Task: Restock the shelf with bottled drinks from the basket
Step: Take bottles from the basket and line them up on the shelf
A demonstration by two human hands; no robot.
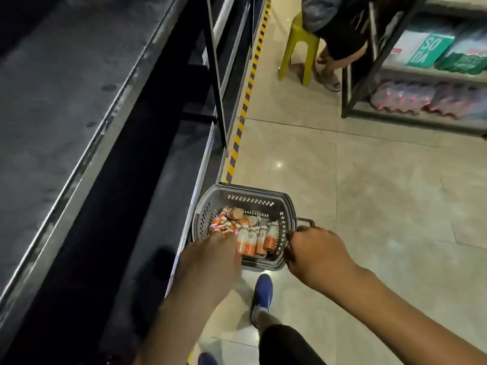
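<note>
Fingers (291, 237) of the right hand (316, 252) clenched round the handle (305, 221) at the right edge of the basket (250, 198), knuckles up, forearm running back toward the lower right. Fingers (222, 237) of the left hand (210, 256) pointing down into the basket's near left corner, tips in among the bottles (259, 239). Blurred there, so no telling whether gripping one or only touching. Left forearm stretched out straight from the bottom edge, back of the hand up.

Inside the basket, a row of upright bottles along the near side: white caps, white-over-orange labels with a dark mark, too small to read. More lying jumbled toward the basket's far left, one with a round brown top showing. Grey plastic, slotted walls, low over the tiled floor (369, 193); resting on it or lifted, hard to say.

Just left of the basket, the dark shelf (158, 193), boards in deep shadow. Beyond the basket, yellow-and-black tape (245, 101) running along the shelf's foot. On the near side of the basket, a blue shoe (262, 293).

Far beyond the basket and to the right, a yellow stool (300, 48) with a person (340, 35) seated on it, and next to that a metal rack (369, 75). On the rack, a green pack (429, 50) reading "SODA" in white. Red print on the white pack beside it, unreadable. One level down, wrapped packs (405, 97) of red-capped bottles.
</note>
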